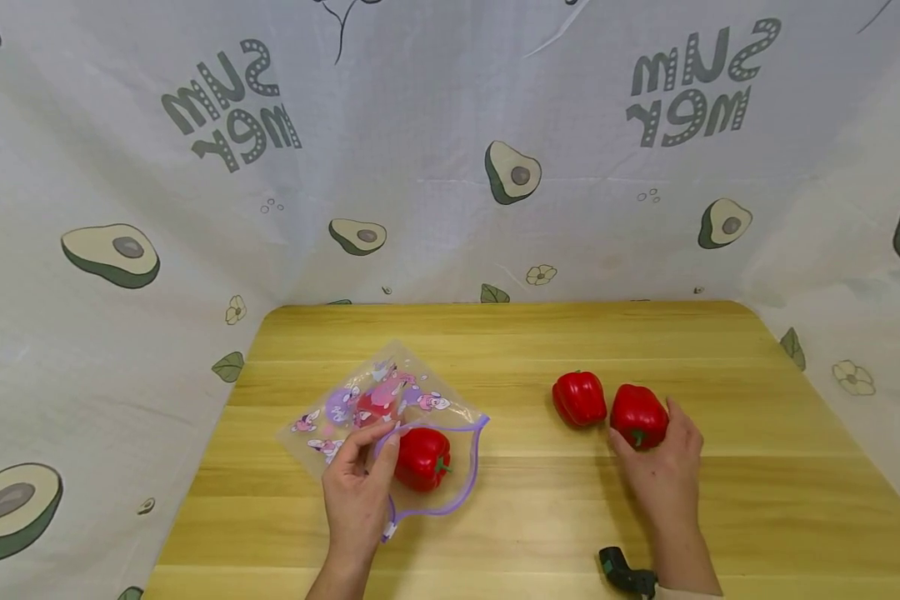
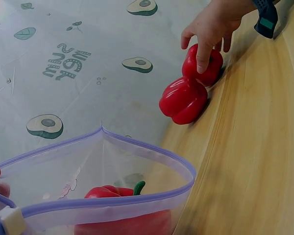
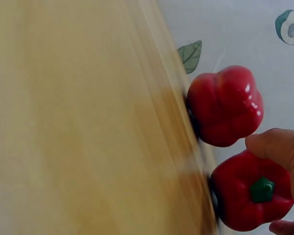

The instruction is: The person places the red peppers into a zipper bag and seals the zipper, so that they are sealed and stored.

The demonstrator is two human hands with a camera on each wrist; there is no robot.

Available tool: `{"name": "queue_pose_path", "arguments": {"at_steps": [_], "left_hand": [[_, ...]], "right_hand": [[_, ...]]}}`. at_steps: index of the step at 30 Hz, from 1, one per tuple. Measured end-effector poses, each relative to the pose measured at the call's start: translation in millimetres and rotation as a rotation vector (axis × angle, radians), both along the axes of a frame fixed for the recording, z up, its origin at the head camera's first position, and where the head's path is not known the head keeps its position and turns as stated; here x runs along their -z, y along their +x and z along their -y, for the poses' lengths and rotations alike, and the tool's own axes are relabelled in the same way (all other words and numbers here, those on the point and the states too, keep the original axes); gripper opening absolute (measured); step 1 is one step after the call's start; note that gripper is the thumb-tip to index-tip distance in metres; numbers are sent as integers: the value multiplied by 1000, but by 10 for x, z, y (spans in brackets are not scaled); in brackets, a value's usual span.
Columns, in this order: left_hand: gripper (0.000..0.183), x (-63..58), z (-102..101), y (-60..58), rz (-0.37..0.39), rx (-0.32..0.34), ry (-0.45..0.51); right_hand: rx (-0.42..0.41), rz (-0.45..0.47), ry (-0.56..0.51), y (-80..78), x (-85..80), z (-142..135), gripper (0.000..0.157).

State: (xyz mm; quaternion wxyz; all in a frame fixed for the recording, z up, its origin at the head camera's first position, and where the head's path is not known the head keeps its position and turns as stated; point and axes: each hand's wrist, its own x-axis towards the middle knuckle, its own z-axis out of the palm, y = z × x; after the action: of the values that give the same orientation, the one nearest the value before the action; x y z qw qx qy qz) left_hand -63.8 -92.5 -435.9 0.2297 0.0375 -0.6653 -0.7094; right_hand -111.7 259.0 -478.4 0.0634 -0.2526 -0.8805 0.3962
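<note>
My left hand (image 1: 360, 479) pinches the rim of a clear zip bag (image 1: 461, 492) with a purple zip edge and pink cartoon prints. The bag's mouth gapes toward the right. Just inside it lies a red bell pepper (image 1: 422, 460) with a green stem; another red shape (image 1: 375, 407) shows deeper through the printed plastic. On the right, my right hand (image 1: 663, 471) holds a second bell pepper (image 3: 252, 191) between thumb and fingers, its green stem facing me. Close to its left sits one more bell pepper (image 1: 579, 399). The left wrist view shows the bag's white slider (image 2: 12, 221).
The wooden table (image 1: 525, 533) runs back to a pale curtain (image 1: 435, 108) printed with avocados and reversed lettering. That curtain also hangs along both sides. A dark strap piece (image 1: 624, 571) is at my right wrist.
</note>
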Motion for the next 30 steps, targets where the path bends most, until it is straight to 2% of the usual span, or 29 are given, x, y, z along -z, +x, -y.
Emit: {"name": "queue_pose_path", "arguments": {"at_steps": [14,24,30], "left_hand": [[15,-9,1,-5,26,-6,0],[15,-9,-2,0,28,-10,6],[16,-5,0,4,17,-7,7]], "right_hand": [[-15,-39,13,-12,45,-57,88],[65,-44,-63,44,-68,-36,91],[85,-85,-44,122,-165,38,92]]}}
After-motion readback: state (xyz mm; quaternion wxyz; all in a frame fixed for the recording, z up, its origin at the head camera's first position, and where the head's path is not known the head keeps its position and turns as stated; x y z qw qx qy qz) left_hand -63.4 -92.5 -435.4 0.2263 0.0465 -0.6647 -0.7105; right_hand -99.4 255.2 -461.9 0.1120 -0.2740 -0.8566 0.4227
